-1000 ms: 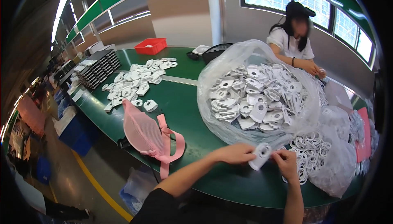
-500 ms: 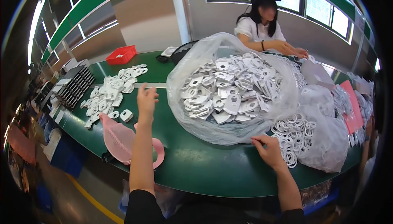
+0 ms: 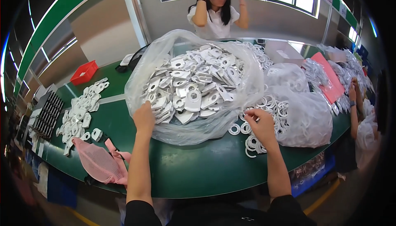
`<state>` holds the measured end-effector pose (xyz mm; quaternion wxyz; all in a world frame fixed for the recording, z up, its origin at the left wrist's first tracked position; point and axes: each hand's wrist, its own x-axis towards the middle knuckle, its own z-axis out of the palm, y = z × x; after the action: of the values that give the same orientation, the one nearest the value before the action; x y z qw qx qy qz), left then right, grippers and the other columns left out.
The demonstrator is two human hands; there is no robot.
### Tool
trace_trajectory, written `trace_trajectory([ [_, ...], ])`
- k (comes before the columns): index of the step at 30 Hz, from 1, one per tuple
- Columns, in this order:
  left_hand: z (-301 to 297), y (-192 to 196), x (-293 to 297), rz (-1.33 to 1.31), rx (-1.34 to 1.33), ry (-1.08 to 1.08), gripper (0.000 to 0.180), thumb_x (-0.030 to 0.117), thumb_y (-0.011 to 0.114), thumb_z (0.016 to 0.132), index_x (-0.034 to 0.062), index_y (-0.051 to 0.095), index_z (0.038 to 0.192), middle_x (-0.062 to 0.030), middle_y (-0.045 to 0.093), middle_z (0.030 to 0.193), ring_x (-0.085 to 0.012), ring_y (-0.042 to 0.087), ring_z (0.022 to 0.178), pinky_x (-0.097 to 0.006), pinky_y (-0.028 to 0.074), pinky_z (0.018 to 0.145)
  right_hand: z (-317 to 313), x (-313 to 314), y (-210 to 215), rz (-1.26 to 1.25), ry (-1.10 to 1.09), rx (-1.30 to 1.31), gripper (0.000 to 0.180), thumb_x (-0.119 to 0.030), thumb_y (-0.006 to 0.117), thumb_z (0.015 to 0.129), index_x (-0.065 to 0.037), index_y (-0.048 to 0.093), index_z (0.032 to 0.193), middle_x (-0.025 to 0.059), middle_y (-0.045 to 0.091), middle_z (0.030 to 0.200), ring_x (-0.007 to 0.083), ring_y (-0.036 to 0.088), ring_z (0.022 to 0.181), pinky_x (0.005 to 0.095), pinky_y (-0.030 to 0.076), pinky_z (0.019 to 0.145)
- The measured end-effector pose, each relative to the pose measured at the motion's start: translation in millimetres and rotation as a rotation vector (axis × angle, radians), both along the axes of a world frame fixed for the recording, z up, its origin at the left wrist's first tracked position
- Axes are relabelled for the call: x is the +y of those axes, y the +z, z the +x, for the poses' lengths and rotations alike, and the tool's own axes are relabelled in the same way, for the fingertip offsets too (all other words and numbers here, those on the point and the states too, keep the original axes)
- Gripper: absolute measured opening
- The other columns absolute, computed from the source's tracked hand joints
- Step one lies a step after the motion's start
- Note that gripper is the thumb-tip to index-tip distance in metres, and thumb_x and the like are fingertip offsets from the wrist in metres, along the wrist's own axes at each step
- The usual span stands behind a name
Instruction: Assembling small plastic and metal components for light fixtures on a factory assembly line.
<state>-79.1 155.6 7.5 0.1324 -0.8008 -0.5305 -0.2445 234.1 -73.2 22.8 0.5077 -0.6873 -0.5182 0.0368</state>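
White plastic plates (image 3: 194,89) sit heaped in an open clear bag (image 3: 148,67), left hand (image 3: 144,118) reaching in flat, right hand (image 3: 260,123) pinching a ring (image 3: 249,116).

The counter (image 3: 198,172) has a smooth, matt green top with a faint sheen. The large bag (image 3: 165,61) is thin clear plastic film, crinkled and glossy where the light strikes it; the left hand (image 3: 144,116) rests against it. The flat pieces (image 3: 194,85) inside look like white moulded plastic, smooth and slightly shiny. The rings (image 3: 251,145) by the right hand (image 3: 260,123) are the same smooth white plastic. The pink pouch (image 3: 99,164) is soft mesh cloth, matt and rough; the red bin (image 3: 83,72) is hard plastic
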Motion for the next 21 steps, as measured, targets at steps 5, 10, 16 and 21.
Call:
trace_trajectory([
  [5,-8,-7,-1,-0.044,0.038,-0.034,0.008,0.006,0.051,0.076,0.0043,0.053,0.084,-0.0172,0.061,0.074,-0.0376,0.061,0.070,-0.048,0.046,0.061,-2,-1,-8,-0.046,0.147,-0.390,0.024,-0.013,0.076,0.065,-0.003,0.065,0.084,0.0084,0.062,0.084,0.0279,0.053,0.088,0.0355,0.043,0.078],
  [10,-12,-12,10,-0.081,0.128,-0.092,0.007,0.008,0.049,0.079,0.0042,0.054,0.083,-0.0171,0.062,0.072,-0.0366,0.062,0.070,-0.048,0.047,0.060,-19,-1,-25,-0.179,0.120,-0.541,0.028,-0.026,0.078,0.061,-0.011,0.064,0.080,0.0036,0.061,0.083,0.0229,0.051,0.092,0.0379,0.034,0.084],
  [16,-24,0,-1,-0.027,0.142,-0.027,0.010,0.009,0.045,0.082,0.0048,0.054,0.080,-0.0163,0.062,0.073,-0.0355,0.062,0.068,-0.046,0.047,0.058,-22,1,-4,-0.231,0.206,-0.299,0.030,-0.024,0.080,0.060,-0.009,0.064,0.080,0.0048,0.057,0.077,0.0235,0.051,0.083,0.0376,0.036,0.080],
  [21,19,40,-48,0.080,-0.398,-0.139,0.011,0.009,0.050,0.083,0.0042,0.059,0.088,-0.0178,0.062,0.075,-0.0358,0.062,0.069,-0.045,0.046,0.058,-21,2,4,0.132,0.062,-0.145,0.026,-0.019,0.079,0.063,-0.006,0.064,0.081,0.0067,0.060,0.081,0.0252,0.052,0.084,0.0354,0.040,0.077],
])
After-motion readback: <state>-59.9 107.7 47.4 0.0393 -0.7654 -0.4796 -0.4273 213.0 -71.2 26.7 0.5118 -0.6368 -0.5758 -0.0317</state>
